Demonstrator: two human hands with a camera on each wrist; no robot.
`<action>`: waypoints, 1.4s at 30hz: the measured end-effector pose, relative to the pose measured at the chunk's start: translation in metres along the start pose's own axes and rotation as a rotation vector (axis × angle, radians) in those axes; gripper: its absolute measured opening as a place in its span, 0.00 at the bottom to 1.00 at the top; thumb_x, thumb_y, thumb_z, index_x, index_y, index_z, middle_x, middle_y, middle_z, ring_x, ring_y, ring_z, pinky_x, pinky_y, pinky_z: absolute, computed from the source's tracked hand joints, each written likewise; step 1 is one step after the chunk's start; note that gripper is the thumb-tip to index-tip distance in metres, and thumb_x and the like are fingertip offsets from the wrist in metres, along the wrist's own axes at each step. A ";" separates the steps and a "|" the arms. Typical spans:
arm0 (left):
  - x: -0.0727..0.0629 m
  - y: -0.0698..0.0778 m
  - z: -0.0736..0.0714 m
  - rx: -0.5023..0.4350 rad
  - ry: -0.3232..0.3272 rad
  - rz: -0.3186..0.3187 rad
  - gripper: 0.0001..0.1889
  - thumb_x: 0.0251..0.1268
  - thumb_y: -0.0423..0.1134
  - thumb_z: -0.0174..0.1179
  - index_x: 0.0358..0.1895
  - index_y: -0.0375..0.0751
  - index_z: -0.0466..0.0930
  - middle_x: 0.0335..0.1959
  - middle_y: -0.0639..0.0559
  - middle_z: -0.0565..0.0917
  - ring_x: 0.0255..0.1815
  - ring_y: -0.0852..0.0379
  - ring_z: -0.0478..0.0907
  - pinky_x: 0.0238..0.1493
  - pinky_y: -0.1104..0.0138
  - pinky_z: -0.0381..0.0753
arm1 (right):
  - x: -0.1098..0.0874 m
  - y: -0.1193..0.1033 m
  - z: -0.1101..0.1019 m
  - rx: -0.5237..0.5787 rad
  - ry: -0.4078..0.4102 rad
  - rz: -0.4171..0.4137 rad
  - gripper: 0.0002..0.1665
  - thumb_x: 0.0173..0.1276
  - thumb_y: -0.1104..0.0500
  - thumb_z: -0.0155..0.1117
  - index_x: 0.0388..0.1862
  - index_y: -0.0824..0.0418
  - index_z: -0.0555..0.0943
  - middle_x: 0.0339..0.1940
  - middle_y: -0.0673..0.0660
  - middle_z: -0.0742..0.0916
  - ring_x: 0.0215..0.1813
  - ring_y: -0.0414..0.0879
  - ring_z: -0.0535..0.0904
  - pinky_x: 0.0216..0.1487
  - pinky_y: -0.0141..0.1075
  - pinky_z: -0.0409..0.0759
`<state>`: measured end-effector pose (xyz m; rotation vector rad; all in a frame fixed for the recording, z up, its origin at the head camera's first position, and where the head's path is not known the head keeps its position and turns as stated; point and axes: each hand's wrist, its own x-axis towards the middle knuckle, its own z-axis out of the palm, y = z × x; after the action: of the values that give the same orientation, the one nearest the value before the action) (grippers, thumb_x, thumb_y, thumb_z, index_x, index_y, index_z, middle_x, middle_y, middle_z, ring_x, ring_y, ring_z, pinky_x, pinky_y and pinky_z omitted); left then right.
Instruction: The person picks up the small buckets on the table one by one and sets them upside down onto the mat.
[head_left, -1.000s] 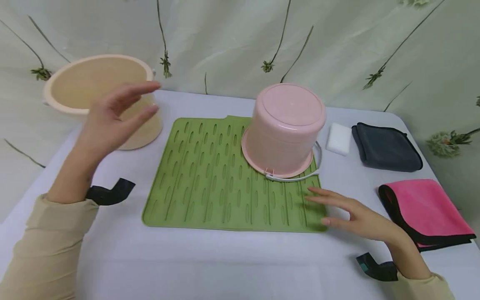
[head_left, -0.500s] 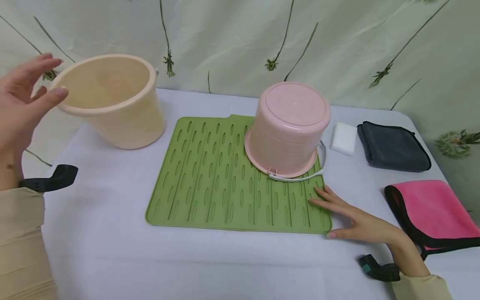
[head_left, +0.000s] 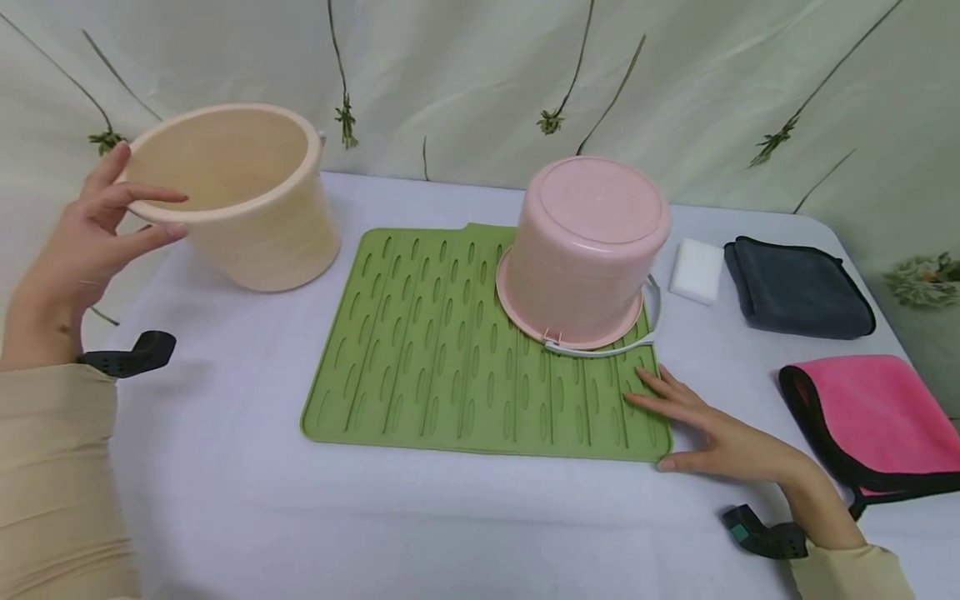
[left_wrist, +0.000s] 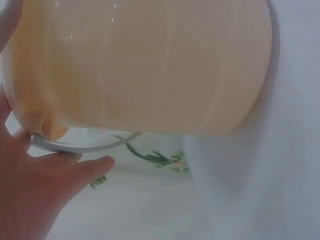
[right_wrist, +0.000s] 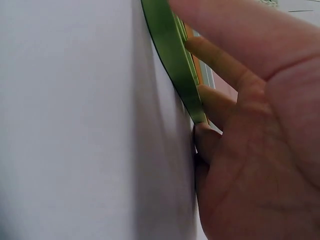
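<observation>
A beige bucket [head_left: 262,237] stands upright at the table's back left. My left hand [head_left: 82,242] pinches its rim, a finger over the inner side and the thumb just outside. In the left wrist view the bucket's wall [left_wrist: 165,65] fills the top, and a grey handle [left_wrist: 90,148] runs beside the fingers. A green ridged mat [head_left: 420,350] lies in the middle, with a pink bucket [head_left: 592,225] upside down on its back right part. My right hand [head_left: 720,437] rests with spread fingers [right_wrist: 215,55] on the mat's front right corner, the thumb at its edge.
Right of the pink bucket lie a white sponge block [head_left: 697,271] and a folded dark grey cloth [head_left: 798,287]. A folded pink cloth [head_left: 877,412] with black trim is beside my right wrist. The white table [head_left: 420,533] ends at a floral curtain [head_left: 450,75].
My left hand swung left past the beige bucket, then came back right onto its rim. My right hand settled onto the mat's corner. The buckets stayed in place.
</observation>
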<state>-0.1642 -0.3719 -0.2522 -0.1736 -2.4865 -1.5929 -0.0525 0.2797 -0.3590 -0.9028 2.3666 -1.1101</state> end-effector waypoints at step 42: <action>-0.028 0.041 0.030 0.054 0.375 0.121 0.14 0.53 0.22 0.63 0.44 0.25 0.81 0.44 0.53 0.78 0.60 0.57 0.65 0.61 0.69 0.60 | -0.001 0.009 -0.001 0.053 0.007 0.019 0.37 0.61 0.56 0.67 0.70 0.51 0.66 0.75 0.54 0.53 0.74 0.54 0.33 0.58 0.69 0.43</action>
<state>-0.1315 -0.3275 -0.2346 -0.0149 -2.1844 -1.3636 -0.0558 0.2849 -0.3657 -0.8573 2.3352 -1.1648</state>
